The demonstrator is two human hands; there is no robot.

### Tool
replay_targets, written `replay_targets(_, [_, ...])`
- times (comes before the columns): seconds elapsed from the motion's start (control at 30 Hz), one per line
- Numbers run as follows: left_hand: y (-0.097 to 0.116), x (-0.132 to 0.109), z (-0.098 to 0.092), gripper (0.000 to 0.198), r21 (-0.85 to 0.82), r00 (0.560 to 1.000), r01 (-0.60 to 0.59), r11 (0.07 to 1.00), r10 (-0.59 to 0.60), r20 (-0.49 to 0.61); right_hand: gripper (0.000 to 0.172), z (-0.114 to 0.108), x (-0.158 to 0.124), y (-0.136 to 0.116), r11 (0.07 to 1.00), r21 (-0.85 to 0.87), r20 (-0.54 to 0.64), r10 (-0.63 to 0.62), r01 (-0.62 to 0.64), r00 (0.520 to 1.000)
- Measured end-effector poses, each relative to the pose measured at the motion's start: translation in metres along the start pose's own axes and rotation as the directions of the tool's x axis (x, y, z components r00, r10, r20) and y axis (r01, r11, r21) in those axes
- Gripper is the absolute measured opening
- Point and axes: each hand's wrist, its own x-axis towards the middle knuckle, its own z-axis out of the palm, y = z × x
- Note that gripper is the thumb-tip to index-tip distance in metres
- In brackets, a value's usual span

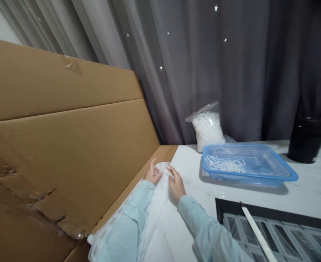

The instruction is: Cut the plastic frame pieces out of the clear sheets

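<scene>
**Figure: two hands at work on a white sheet, seen from a head-worn camera.** A large corrugated cardboard sheet (62,120) is leaning across the left of the scene, with its lower edge resting along a white marble-patterned table (308,191). A grey curtain (231,72) with small star-shaped lights is hanging along the far side. A black-framed lattice panel (275,227) is occupying the near right corner, and a white strip (255,231) is lying diagonally across it. On the far right of the table, a black cylindrical container (305,142) is standing upright. A blue plastic basket (287,171) is sitting left of it, holding a loose tangle of white plastic pieces (224,164), and a clear bag of white material (207,130) is standing just behind the basket.

The white sheet (160,203) is lying along the cardboard's lower edge, running from the near side to the hands. The left hand (152,172) is resting on its far end, fingers (156,171) curling over the fabric (whether they are actually pinching it, the view cannot show). The right hand (176,182) is beside it, fingers (171,170) open and spread, their tips touching the sheet's edge.
</scene>
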Motion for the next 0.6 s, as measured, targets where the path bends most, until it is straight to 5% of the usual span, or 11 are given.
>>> replay_targets(0.13, [-0.001,-0.003,-0.002,0.032,-0.006,0.996,-0.050,0.999,0.050,0.068,0.029,-0.002,0.003,0.009,0.998,0.013,-0.123,0.070,-0.069,0.990])
replay_targets(0.37, [-0.002,0.001,-0.003,0.027,0.092,0.979,-0.156,0.983,0.141,0.148,0.026,-0.002,0.007,0.014,0.987,0.092,-0.203,0.145,-0.129,0.968])
replay_targets(0.6, [-0.002,0.003,0.003,0.025,0.220,0.982,-0.128,0.967,0.092,0.167,0.027,0.000,0.008,0.020,0.969,0.148,-0.198,0.224,-0.197,0.954])
